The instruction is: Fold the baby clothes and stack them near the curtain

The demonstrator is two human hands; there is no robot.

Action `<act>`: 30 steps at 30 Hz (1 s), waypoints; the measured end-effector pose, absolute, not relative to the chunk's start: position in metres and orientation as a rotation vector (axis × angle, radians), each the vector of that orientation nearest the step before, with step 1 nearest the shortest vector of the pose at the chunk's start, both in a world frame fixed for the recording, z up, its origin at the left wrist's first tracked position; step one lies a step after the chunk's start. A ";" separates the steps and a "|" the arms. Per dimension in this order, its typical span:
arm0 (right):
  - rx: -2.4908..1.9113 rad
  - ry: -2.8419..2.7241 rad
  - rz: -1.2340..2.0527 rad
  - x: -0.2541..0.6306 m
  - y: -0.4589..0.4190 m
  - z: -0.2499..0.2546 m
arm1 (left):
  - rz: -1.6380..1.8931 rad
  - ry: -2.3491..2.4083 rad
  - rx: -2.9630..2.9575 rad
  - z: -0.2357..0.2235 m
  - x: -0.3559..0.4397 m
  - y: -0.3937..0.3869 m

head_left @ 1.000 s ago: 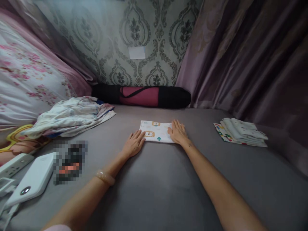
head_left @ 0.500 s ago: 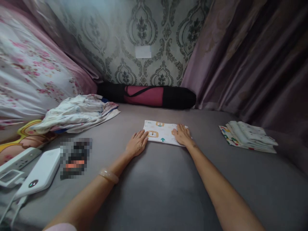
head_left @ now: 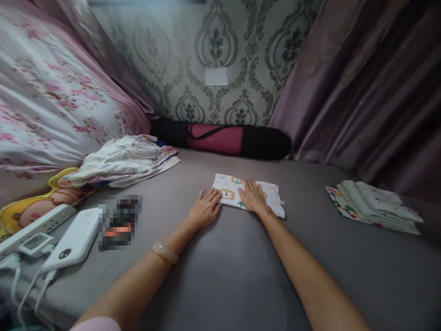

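Note:
A folded white cloth [head_left: 273, 193] with a printed pattern of orange-brown animal faces and green marks lies flat on the grey bed sheet [head_left: 237, 266]. My left hand [head_left: 206, 208] rests at its left edge, fingertips touching the cloth and fingers stretched out. On the middle of the cloth lies my right hand [head_left: 253, 196], palm down with fingers extended, covering part of the print. Neither hand grips anything. A pale bangle [head_left: 164, 252] circles my left wrist.
A stack of folded cloths [head_left: 374, 207] sits at right. Crumpled clothes [head_left: 120, 158] lie at back left, near a power bank [head_left: 74, 239], a power strip [head_left: 51, 223] and a blurred-out object [head_left: 120, 223]. A black and red long bag [head_left: 220, 139] lies along the wall.
My right hand has slid left from the cloth's right part to its middle, uncovering the right end. My left hand stays at the left edge. The whole view has shifted slightly.

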State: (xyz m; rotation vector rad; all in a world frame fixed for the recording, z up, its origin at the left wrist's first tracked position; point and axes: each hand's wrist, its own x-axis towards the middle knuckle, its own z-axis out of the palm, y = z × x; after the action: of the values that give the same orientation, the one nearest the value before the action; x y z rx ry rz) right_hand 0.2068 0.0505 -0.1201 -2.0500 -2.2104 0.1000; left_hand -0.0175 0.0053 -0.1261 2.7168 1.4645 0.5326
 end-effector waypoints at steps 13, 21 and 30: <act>-1.937 -2.198 0.048 0.139 0.064 -0.117 | 0.601 1.543 2.694 -0.125 -0.018 0.004; -1.970 -2.206 0.143 0.142 0.068 -0.119 | 0.647 1.653 2.646 -0.123 -0.017 0.003; -1.878 -2.190 0.087 0.102 0.079 -0.117 | 0.783 1.784 2.588 -0.126 -0.016 0.005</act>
State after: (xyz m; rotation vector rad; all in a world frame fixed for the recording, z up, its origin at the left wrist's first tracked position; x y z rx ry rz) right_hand 0.1021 0.0786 -0.1174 -1.8776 -2.1905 0.0870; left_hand -0.0157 0.0047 -0.1264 2.5882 1.7844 0.7826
